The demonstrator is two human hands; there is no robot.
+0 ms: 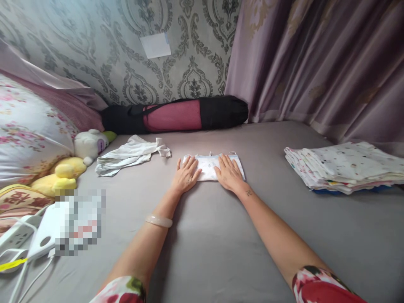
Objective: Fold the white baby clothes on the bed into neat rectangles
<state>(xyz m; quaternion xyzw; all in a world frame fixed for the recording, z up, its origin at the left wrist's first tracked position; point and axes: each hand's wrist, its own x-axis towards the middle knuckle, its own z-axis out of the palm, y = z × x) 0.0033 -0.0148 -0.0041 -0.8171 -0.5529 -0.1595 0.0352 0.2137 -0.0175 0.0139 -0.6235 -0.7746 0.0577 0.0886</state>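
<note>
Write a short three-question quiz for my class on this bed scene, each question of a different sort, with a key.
1. True or false: both hands rest flat on the small folded cloth.
2. Which side of the bed holds the stack of folded cloths? A) the person's left B) the person's right C) against the wall
3. Fill in: the loose white garment lies beside the ____ toys.

Key:
1. True: left hand and right hand lie palm down on it.
2. B
3. plush: the white plush toy and yellow plush toy.
</note>
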